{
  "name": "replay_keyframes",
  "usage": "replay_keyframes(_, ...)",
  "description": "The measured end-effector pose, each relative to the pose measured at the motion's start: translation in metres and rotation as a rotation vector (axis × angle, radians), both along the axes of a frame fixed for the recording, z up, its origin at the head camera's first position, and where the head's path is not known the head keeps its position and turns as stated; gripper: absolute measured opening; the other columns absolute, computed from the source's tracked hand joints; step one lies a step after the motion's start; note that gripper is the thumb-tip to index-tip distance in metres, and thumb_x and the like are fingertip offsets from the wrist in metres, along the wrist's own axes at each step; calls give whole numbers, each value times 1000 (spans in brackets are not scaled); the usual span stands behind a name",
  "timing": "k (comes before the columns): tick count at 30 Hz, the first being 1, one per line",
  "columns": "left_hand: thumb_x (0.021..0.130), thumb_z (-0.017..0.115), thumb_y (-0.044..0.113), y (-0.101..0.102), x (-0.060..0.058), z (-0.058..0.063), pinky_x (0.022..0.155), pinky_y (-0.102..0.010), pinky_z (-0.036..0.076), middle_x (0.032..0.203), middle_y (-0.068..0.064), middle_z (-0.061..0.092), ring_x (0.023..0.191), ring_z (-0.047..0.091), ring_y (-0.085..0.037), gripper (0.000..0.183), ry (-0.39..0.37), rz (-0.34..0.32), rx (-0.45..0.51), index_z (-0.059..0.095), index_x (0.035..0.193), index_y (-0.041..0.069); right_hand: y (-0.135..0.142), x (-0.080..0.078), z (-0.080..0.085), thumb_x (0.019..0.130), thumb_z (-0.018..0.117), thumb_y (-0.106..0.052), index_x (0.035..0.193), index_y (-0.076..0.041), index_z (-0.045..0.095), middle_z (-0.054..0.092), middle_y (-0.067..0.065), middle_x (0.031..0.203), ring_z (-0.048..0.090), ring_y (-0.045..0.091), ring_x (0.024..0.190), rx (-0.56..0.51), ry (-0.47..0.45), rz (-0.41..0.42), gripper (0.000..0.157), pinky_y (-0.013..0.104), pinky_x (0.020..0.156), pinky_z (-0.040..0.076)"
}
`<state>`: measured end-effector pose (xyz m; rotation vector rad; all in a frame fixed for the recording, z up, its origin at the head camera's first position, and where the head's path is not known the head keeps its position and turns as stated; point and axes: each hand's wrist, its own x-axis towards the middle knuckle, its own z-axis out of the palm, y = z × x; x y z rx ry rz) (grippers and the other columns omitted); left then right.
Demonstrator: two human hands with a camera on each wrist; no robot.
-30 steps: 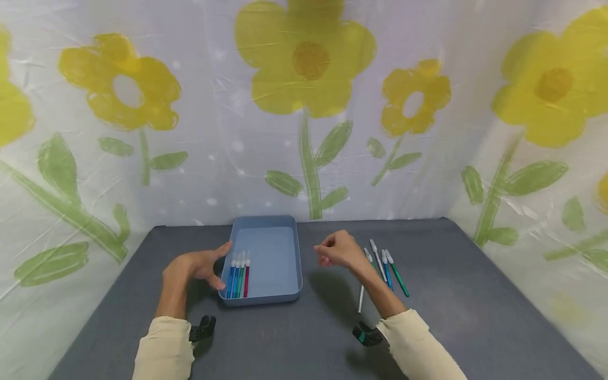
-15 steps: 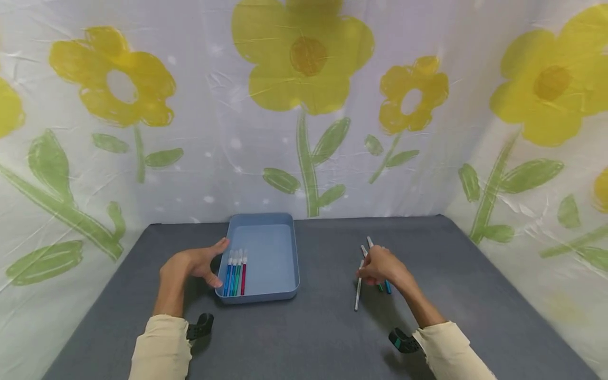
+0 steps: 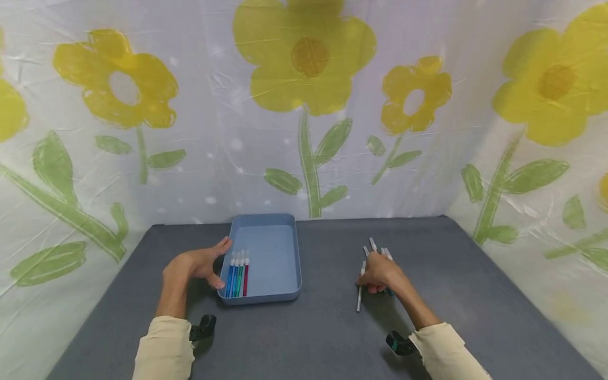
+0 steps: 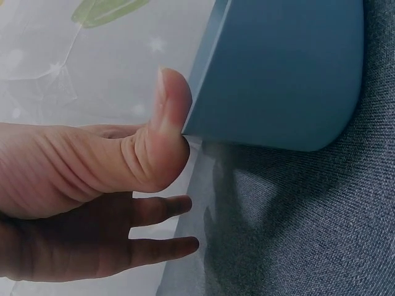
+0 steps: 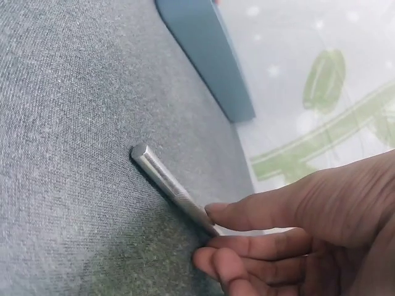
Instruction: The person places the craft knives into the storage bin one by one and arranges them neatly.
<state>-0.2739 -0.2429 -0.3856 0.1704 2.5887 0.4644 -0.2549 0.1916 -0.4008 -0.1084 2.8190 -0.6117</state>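
My left hand (image 3: 196, 265) spreads along the left side of a blue-grey tray (image 3: 277, 296), with its thumb (image 4: 174, 102) against the rim and the other fingers extended. Inside the tray, several white-capped markers (image 3: 238, 274) in blue, green and red lie side by side at the left. To the right of the tray, my right hand (image 3: 380, 272) pinches a silver marker (image 5: 170, 182) between thumb and index finger. That marker is down at the tabletop, its blunt end toward me. More white-capped markers (image 3: 372, 245) lie behind and under this hand, partly hidden by it.
A dark grey cloth (image 3: 294, 343) covers the tabletop. Behind it hangs a pale curtain (image 3: 204, 158) printed with yellow flowers. Black bands with camera mounts sit at the left wrist (image 3: 203, 327) and the right wrist (image 3: 400, 343).
My right hand has moved right, from beside the tray to the loose markers, and now pinches the silver one. The left hand stays at the tray's side.
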Motion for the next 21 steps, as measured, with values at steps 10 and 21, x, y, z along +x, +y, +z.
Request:
replay_keyframes(10, 75, 92, 32, -2, 0, 0, 119, -78, 22, 175, -24, -4, 157, 14, -58, 133, -4, 4, 4, 0, 169, 14, -5, -1, -3, 88, 83, -15, 65, -3, 72, 71, 9, 57, 67, 19, 53, -28, 5, 0, 29, 31, 54, 56)
replay_keyframes(21, 76, 92, 30, -1, -1, 0, 120, -77, 20, 175, -24, -6, 158, 12, -57, 132, -13, -7, 25, -1, 169, 13, -2, -3, -7, 88, 80, -14, 64, 0, 74, 69, 9, 56, 63, 16, 51, -203, 8, 7, 28, 31, 54, 55)
